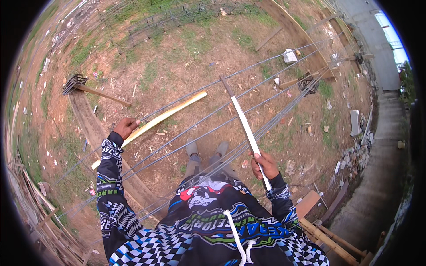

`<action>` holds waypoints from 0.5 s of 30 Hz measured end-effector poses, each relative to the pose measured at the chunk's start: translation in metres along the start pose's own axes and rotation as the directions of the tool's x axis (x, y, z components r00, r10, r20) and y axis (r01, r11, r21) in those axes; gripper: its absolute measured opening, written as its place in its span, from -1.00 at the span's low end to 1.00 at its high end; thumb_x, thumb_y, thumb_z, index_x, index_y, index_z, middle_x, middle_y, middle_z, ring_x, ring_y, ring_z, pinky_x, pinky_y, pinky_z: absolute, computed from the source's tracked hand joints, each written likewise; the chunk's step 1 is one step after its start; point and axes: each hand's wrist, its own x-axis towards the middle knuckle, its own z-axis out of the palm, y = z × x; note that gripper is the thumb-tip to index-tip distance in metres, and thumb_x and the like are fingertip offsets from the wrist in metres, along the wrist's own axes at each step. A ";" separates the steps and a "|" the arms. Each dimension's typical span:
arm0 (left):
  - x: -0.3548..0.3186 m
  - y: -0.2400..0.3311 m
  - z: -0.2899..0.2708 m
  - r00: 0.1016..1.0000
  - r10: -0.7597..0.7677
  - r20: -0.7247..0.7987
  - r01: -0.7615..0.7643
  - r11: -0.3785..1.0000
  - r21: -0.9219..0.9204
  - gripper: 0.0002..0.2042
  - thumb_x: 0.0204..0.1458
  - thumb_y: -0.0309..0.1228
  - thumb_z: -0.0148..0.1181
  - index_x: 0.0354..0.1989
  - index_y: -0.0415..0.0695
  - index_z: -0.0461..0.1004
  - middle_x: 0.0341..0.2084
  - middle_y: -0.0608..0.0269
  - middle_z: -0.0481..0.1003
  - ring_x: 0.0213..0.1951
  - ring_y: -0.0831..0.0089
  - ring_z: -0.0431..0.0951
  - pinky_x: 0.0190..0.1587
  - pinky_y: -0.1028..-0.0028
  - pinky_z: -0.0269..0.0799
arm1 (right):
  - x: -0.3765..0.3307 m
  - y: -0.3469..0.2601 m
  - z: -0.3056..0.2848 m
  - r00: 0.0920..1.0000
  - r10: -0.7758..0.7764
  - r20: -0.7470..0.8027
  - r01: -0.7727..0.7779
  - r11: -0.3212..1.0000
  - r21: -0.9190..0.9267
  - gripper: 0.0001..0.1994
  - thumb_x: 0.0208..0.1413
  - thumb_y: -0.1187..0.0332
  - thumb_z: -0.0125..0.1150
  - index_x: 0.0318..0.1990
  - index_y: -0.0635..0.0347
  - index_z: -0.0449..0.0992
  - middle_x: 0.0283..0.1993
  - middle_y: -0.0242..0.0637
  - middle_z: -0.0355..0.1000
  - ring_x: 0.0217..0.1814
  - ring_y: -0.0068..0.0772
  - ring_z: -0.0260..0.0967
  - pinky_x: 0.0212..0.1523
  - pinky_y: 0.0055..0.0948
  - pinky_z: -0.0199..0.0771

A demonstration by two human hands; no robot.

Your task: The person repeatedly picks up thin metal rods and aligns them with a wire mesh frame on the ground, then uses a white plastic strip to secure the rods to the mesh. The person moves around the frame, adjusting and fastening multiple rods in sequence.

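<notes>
My left hand is closed around a thin grey steel rod, the farthest of several long rods slanting from lower left to upper right. My right hand grips a long straight bar, white along most of its length, with a narrow dark metal end. That bar crosses over the rods, and its dark tip appears to meet the rod held by my left hand; whether they touch is hard to tell. Below the rods, near my left hand, lies a pale yellow strip of wood.
A brown board runs along the left, with bent dark metal pieces at its end. Another board stands upper right beside a wire coil. Rebar frames lie at the far side. Rubble borders the concrete strip.
</notes>
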 end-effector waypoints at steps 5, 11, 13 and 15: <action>-0.018 0.033 -0.024 0.992 0.010 -0.123 0.003 0.995 0.103 -0.56 0.20 -0.11 0.02 -0.53 -0.29 0.33 -0.73 0.07 0.21 -0.59 0.25 0.22 -0.44 0.27 0.14 | 0.009 0.008 -0.010 0.998 -0.036 0.042 0.035 0.999 0.033 -0.66 0.32 0.19 -0.09 0.04 0.30 0.28 -0.63 -0.42 0.18 -0.81 -0.61 0.08 -0.80 -0.58 0.15; -0.045 0.106 -0.053 0.799 0.354 -0.487 -0.018 0.823 0.568 -0.68 0.14 -0.20 0.12 -0.51 -0.19 0.35 -0.64 0.04 0.34 -0.53 0.05 0.38 -0.43 0.20 0.23 | 0.035 0.026 -0.025 0.991 -0.133 -0.027 0.127 0.982 -0.140 -0.62 0.34 0.11 -0.13 0.03 0.28 0.29 -0.65 -0.42 0.16 -0.79 -0.63 0.06 -0.76 -0.60 0.11; -0.052 0.127 -0.064 0.622 0.583 -0.522 0.051 0.635 0.771 -0.74 0.11 -0.22 0.15 -0.48 -0.11 0.35 -0.58 0.18 0.34 -0.52 0.18 0.39 -0.42 0.26 0.24 | 0.038 0.019 -0.018 0.987 -0.158 -0.015 0.155 0.980 -0.126 -0.61 0.34 0.09 -0.13 0.02 0.27 0.29 -0.65 -0.42 0.16 -0.78 -0.62 0.07 -0.74 -0.62 0.11; -0.059 0.132 -0.073 0.590 0.612 -0.527 0.104 0.590 0.801 -0.76 0.09 -0.24 0.17 -0.47 -0.12 0.35 -0.56 0.17 0.36 -0.49 0.18 0.42 -0.43 0.26 0.27 | 0.038 0.014 -0.013 0.983 -0.183 0.004 0.182 0.979 -0.086 -0.61 0.33 0.07 -0.12 0.01 0.26 0.30 -0.65 -0.42 0.17 -0.77 -0.63 0.07 -0.73 -0.62 0.10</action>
